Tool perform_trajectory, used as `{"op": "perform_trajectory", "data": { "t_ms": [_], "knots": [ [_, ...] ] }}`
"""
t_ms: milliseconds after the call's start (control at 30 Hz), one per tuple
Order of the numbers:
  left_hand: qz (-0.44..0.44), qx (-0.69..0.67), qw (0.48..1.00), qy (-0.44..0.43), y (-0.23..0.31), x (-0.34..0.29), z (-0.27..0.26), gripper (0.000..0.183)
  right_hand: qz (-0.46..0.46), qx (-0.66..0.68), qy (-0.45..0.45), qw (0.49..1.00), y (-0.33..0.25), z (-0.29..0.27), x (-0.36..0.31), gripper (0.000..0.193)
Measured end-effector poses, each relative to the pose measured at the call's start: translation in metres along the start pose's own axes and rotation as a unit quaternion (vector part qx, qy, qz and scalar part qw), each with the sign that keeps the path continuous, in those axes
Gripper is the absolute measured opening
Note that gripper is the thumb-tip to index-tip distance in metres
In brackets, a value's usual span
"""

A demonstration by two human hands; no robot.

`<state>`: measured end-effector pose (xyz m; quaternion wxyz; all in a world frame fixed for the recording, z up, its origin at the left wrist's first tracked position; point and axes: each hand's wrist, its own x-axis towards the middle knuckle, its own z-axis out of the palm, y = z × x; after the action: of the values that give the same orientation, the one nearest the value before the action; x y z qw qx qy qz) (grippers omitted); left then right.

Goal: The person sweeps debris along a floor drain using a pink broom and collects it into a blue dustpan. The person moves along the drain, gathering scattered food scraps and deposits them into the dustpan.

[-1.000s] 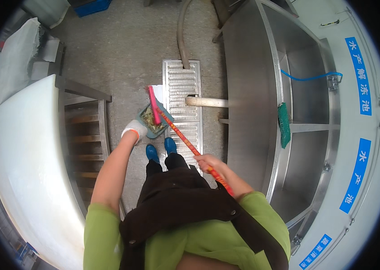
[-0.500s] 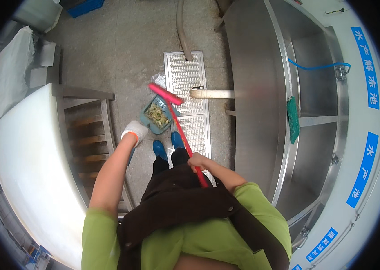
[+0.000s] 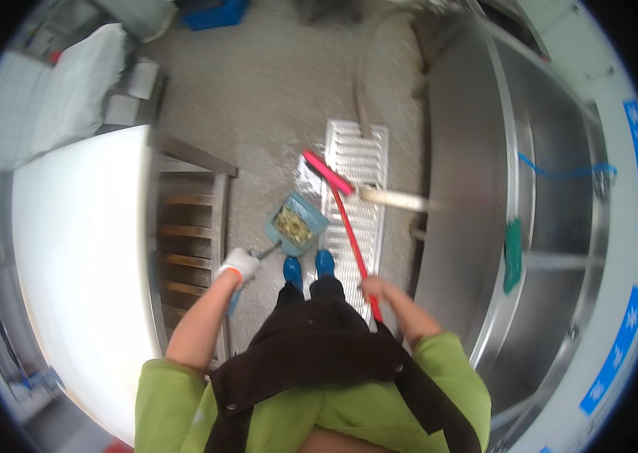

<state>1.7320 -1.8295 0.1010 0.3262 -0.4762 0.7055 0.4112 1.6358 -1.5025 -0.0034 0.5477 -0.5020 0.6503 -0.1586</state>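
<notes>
My left hand (image 3: 240,266), in a white glove with an orange cuff, is closed around the dark handle of a blue-green dustpan (image 3: 317,221). Pale green and yellowish food scraps (image 3: 291,225) lie in the pan, which is just in front of my blue boots. Bare, my right hand (image 3: 372,287) grips the red stick of a broom (image 3: 354,240). The broom's pink-red head (image 3: 328,173) is beyond the dustpan, at the left edge of the metal drain grate. Whether its bristles touch the floor I cannot tell.
A white-topped table (image 3: 81,249) with a slatted lower shelf (image 3: 187,233) stands left. Right are steel sinks (image 3: 459,226) with a green cloth-like item (image 3: 513,257) on the rim. A pale pipe (image 3: 394,198) reaches over the drain grate (image 3: 345,136). A blue crate (image 3: 217,15) sits far off.
The view has shifted, so the surroundings appear farther right and lower. The dustpan has turned, and its handle now shows beyond my left hand. The broom head is farther from the pan.
</notes>
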Motion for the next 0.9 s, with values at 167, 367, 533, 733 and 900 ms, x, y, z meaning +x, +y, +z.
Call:
{"op": "perform_trajectory", "data": {
  "t_ms": [167, 367, 533, 733, 900],
  "knots": [
    [-0.066, 0.012, 0.998, 0.005, 0.007, 0.005, 0.026, 0.020, 0.401, 0.642, -0.013, 0.653, -0.029, 0.017, -0.049, 0.012],
    [0.004, -0.025, 0.998, 0.058, -0.067, -0.039, 0.040, 0.027, 0.345, 0.645, -0.001, 0.681, -0.041, -0.066, -0.120, 0.014],
    [-0.064, -0.232, 0.968, 0.070, -0.141, -0.123, 0.088, 0.043, 0.368, 0.554, 0.044, 0.746, -0.046, -0.111, -0.093, 0.019],
    [-0.099, -0.432, 0.884, 0.151, -0.229, -0.218, 0.180, 0.046, 0.398, 0.602, 0.015, 0.692, -0.057, -0.119, -0.023, 0.021],
    [-0.125, -0.502, 0.819, 0.247, -0.282, -0.304, 0.315, 0.046, 0.331, 0.537, -0.018, 0.776, -0.108, -0.081, 0.012, 0.014]
  ]
}}
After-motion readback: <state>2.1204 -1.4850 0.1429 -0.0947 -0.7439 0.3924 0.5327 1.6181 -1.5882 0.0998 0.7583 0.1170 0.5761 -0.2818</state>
